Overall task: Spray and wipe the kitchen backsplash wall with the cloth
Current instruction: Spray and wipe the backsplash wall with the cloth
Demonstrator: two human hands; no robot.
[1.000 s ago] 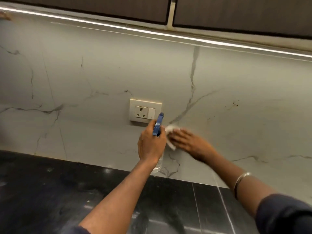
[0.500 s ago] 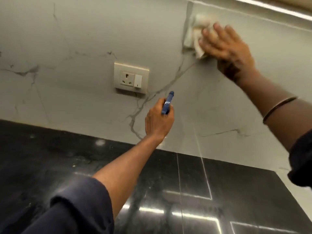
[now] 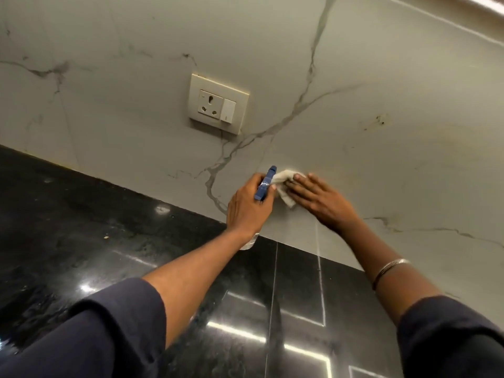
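Observation:
The backsplash wall (image 3: 381, 77) is pale marble with grey veins. My left hand (image 3: 246, 207) grips a spray bottle (image 3: 265, 184) with a blue trigger head; its clear body shows just below my wrist. My right hand (image 3: 320, 200) lies flat with fingers spread, pressing a small white cloth (image 3: 283, 184) against the lower wall, just right of the bottle head. Most of the cloth is hidden under my fingers.
A cream socket and switch plate (image 3: 218, 103) sits on the wall above and left of my hands. A brownish stain (image 3: 380, 121) marks the wall at the right. The glossy black countertop (image 3: 95, 227) runs below the wall.
My right hand has swept the cloth down from high on the wall to the lower wall beside the bottle. My left hand kept hold of the bottle.

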